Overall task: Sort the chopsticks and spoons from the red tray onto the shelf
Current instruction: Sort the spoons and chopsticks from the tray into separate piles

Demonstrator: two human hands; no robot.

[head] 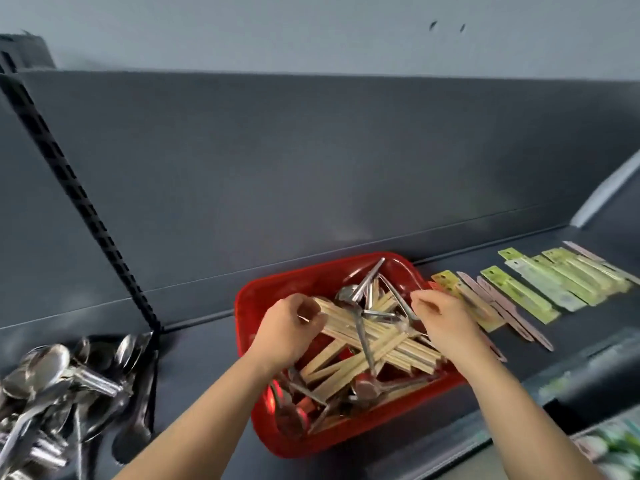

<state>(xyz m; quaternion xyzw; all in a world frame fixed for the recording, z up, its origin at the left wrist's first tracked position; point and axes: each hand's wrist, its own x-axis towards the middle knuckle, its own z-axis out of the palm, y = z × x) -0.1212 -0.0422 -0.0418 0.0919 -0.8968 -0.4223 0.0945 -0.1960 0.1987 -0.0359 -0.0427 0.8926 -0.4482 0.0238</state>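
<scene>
Print on the packets point(540, 289) is too blurred to read; only green, yellow and pink wrappers can be made out. No other writing is legible.

Red tray point(311, 441) sits on the dark shelf point(207, 358), back edge near the rear panel point(311, 161). Inside is a jumble of bare wooden chopsticks point(374, 344) crossed w/ metal spoons point(363, 389), handles sticking up at the tray's back.

L hand point(287, 327) is over the tray's left half, fingers and thumb curled, pinching the left ends of a chopsticks bundle. The rest of that bundle runs right, under the spoons.

R hand point(446, 320) is over the tray's right rim, fingers curled, tips at a thin spoon handle. Can't tell if it's actually gripping it. Both forearms come in from the tray's near side, w/ chopsticks & spoons lying between the hands.

Right of the tray, just beside it, the packets lie flat in a row on the shelf, some overlapping. Well left of the tray, past a slotted upright point(79, 202), is a loose spoon pile point(59, 382).
</scene>
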